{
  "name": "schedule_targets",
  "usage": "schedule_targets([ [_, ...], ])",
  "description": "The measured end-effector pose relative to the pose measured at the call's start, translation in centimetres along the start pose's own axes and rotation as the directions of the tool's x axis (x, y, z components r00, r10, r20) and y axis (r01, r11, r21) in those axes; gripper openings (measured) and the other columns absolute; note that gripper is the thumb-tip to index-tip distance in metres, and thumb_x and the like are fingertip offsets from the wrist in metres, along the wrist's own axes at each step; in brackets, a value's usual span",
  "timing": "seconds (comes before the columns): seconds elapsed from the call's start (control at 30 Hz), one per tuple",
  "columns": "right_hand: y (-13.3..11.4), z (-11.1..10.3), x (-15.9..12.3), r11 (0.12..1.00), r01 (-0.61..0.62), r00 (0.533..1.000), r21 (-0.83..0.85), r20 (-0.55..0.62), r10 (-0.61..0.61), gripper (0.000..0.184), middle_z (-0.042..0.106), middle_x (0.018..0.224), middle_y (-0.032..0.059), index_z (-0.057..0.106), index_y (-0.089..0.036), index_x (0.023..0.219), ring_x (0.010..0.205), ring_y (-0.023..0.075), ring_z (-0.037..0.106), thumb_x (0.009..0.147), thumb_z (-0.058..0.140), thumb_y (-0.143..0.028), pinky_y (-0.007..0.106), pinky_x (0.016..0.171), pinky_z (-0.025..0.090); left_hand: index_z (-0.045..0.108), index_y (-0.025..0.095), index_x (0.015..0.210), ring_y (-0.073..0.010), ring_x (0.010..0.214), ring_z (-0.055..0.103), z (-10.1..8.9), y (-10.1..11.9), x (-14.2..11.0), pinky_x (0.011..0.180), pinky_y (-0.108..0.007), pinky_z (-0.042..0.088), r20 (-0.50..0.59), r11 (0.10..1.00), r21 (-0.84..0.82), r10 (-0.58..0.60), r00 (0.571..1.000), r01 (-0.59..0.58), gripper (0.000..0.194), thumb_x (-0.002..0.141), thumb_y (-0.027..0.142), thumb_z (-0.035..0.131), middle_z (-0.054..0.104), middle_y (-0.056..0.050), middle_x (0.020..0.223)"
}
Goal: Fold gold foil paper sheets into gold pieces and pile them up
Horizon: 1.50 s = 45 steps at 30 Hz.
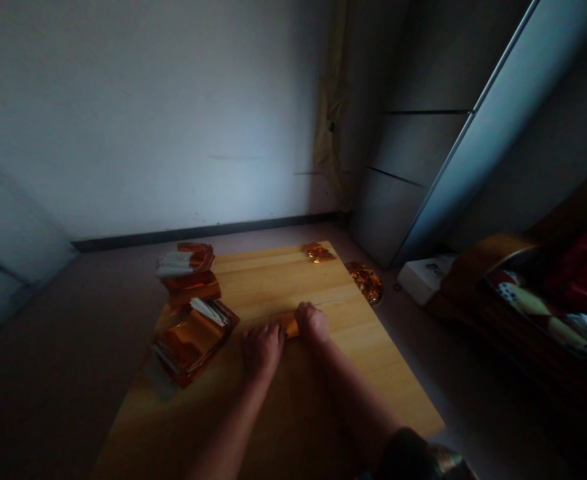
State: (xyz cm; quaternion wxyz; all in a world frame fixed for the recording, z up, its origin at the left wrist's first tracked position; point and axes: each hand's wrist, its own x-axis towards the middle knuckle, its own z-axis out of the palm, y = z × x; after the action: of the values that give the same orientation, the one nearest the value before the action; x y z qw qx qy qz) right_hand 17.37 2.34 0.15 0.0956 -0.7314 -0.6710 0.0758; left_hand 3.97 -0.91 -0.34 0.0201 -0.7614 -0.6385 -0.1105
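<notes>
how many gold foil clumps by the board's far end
2: a small crumpled gold foil clump on the wooden board's far edge, a larger one on the floor beside it.

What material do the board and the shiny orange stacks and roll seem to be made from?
The board seems pale wood, varnished: long grain lines and joined strips, soft sheen. The stacks and roll look like thin metallic foil or plastic film: mirror-like orange-gold glare, creased edges.

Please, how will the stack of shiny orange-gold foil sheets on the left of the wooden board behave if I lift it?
The shiny orange-gold foil stack is probably light and floppy: its thin sheets bend at the edges. Glossy layers may slide apart. The crumpled gold foil scrap on the pale wooden board suggests easy creasing.
</notes>
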Motion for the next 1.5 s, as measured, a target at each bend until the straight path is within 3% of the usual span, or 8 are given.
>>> schedule_targets([
  [0.33,0.2,-0.7,0.0,0.999,-0.009,1.0,-0.048,-0.006,0.008,0.017,0.063,0.092,0.0057,0.057,-0.02,0.096,0.073,0.0146,0.064,0.093,0.044,-0.03,0.022,0.056,0.039,0.064,0.021,0.108,-0.0271,0.09,0.061,-0.5,0.5,-0.1,0.081,-0.041,0.034,0.029,1.0,-0.011,-0.013,0.999,0.014,0.033,0.089,0.031,0.039,0.07,-0.01,0.092],
  [0.43,1.3,-0.5,0.2,1.0,-0.026,0.999,0.005,-0.038,0.027,0.016,0.062,0.094,0.0044,0.056,-0.02,0.096,0.075,0.0144,0.063,0.088,0.051,-0.033,0.022,0.058,0.038,0.064,0.021,0.109,-0.0265,0.091,0.061,-0.7,0.7,-0.1,0.083,-0.042,0.034,0.037,1.0,-0.015,-0.023,0.999,0.023,0.034,0.089,0.031,0.038,0.069,-0.011,0.095],
  [0.53,2.2,-0.5,0.1,0.994,-0.05,0.997,0.102,-0.059,0.056,0.015,0.062,0.096,0.0039,0.057,-0.02,0.097,0.077,0.0141,0.061,0.085,0.053,-0.027,0.022,0.061,0.04,0.063,0.021,0.111,-0.0271,0.091,0.061,-0.6,0.7,-0.1,0.084,-0.043,0.034,0.039,0.999,-0.017,-0.029,0.999,0.029,0.035,0.089,0.032,0.037,0.069,-0.012,0.095],
  [0.6,2.4,-0.5,-0.4,0.984,-0.03,0.993,0.176,-0.104,0.049,0.02,0.062,0.1,0.0052,0.057,-0.019,0.101,0.086,0.016,0.06,0.082,0.055,-0.024,0.023,0.068,0.042,0.063,0.021,0.11,-0.0276,0.091,0.061,-0.5,0.7,-0.1,0.083,-0.043,0.034,0.043,0.999,-0.016,-0.027,0.999,0.027,0.035,0.089,0.032,0.038,0.069,-0.012,0.094],
  [0.7,2.1,-0.4,-1.7,0.967,0.075,0.977,0.245,-0.21,-0.023,0.044,0.058,0.116,0.0089,0.053,-0.019,0.116,0.106,0.0211,0.052,0.075,0.063,-0.029,0.028,0.083,0.042,0.063,0.021,0.108,-0.0276,0.091,0.061,-0.5,0.6,-0.1,0.083,-0.042,0.034,0.046,1.0,-0.006,-0.012,0.999,0.012,0.034,0.09,0.031,0.037,0.069,-0.011,0.093],
  [0.8,1.4,0.1,-3.0,0.969,0.101,0.976,0.228,-0.211,-0.052,0.06,0.048,0.133,0.0108,0.048,-0.021,0.127,0.118,0.0268,0.043,0.071,0.066,-0.035,0.036,0.092,0.038,0.063,0.022,0.105,-0.0268,0.09,0.061,-0.7,0.5,-0.1,0.083,-0.042,0.035,0.057,1.0,0.005,-0.009,0.998,0.009,0.032,0.089,0.029,0.037,0.069,-0.011,0.094],
  [1.03,1.1,0.7,-3.4,0.983,0.045,0.988,0.178,-0.152,-0.018,0.062,0.043,0.139,0.0122,0.046,-0.022,0.131,0.126,0.0274,0.036,0.074,0.063,-0.039,0.04,0.097,0.033,0.062,0.021,0.109,-0.0271,0.092,0.06,-0.9,0.7,0.0,0.084,-0.042,0.035,0.069,1.0,0.003,-0.019,0.997,0.019,0.034,0.09,0.03,0.036,0.069,-0.011,0.096],
  [1.5,4.2,1.8,-2.6,0.918,0.142,0.977,0.371,-0.202,-0.069,0.064,0.046,0.135,0.0131,0.05,-0.016,0.125,0.123,0.0241,0.042,0.063,0.063,-0.013,0.036,0.103,0.036,0.061,0.021,0.115,-0.0276,0.093,0.061,-0.4,0.5,0.0,0.086,-0.045,0.035,0.061,0.999,0.033,-0.018,0.998,0.016,0.037,0.091,0.032,0.034,0.069,-0.011,0.097],
])
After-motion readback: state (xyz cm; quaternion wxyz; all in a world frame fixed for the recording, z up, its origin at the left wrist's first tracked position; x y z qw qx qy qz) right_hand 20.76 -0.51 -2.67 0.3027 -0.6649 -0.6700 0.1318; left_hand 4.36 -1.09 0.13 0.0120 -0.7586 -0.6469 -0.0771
